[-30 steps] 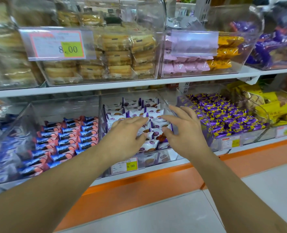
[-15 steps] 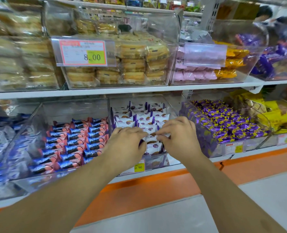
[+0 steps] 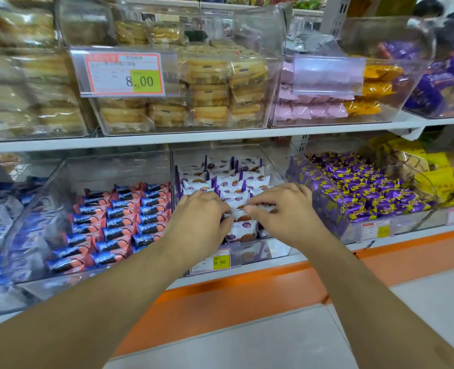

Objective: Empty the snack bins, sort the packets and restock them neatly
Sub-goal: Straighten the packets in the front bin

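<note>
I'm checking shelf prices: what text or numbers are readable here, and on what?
"8.00": price tag on the upper biscuit bin.
"9.90": price tag on the white-packet bin.
Both tags' small print, the packet logos and the right-hand tags are too blurred.

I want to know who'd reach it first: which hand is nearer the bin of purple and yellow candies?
Right. The right hand is in the middle bin beside the purple and yellow candies; the left hand lies farther away.

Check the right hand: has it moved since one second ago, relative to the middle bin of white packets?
Yes. The right hand went from spread open above the bin to curled down onto the white packets, fingers closing toward the left hand.
</note>
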`<control>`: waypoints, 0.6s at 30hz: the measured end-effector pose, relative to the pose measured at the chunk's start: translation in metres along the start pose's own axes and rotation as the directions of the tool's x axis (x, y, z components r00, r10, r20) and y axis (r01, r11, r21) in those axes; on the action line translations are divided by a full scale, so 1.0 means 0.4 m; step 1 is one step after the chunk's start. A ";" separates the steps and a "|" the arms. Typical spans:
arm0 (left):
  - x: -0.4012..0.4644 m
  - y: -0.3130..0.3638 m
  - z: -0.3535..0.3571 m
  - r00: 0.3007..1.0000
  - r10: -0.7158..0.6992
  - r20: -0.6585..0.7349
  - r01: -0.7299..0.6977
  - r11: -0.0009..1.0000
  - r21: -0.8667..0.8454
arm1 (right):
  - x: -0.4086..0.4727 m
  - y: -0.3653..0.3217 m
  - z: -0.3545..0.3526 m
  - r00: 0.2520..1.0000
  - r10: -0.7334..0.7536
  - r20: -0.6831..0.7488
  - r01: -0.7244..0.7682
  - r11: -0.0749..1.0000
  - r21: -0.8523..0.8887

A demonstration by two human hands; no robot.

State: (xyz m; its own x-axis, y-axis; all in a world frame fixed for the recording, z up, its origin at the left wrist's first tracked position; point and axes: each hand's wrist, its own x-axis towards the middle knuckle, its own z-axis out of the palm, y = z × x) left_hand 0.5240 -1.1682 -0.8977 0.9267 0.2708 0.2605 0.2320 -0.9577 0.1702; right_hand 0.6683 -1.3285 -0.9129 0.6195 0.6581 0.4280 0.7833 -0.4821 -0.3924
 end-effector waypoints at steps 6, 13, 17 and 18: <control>0.002 0.004 0.002 1.000 -0.013 -0.023 0.012 0.999 -0.049 | -0.016 -0.002 0.000 1.000 -0.018 -0.001 0.018 0.999 -0.050; 0.011 0.002 -0.006 0.999 -0.025 0.031 0.025 1.000 -0.016 | -0.006 -0.020 0.015 0.998 0.053 -0.044 -0.056 0.994 -0.088; 0.017 0.021 -0.004 0.999 -0.023 0.028 0.023 1.000 0.017 | -0.006 -0.026 0.010 0.999 0.047 0.002 -0.047 0.991 -0.129; 0.016 0.022 -0.003 0.999 -0.028 0.028 0.029 1.000 -0.006 | -0.009 -0.022 0.009 0.999 0.040 -0.001 -0.040 0.992 -0.120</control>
State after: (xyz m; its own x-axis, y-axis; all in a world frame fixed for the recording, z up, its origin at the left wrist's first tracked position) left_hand 0.5314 -1.1747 -0.8934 0.9278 0.2950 0.2285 0.2565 -0.9489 0.1836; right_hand 0.6590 -1.3245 -0.9138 0.6502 0.6378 0.4128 0.7587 -0.5736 -0.3089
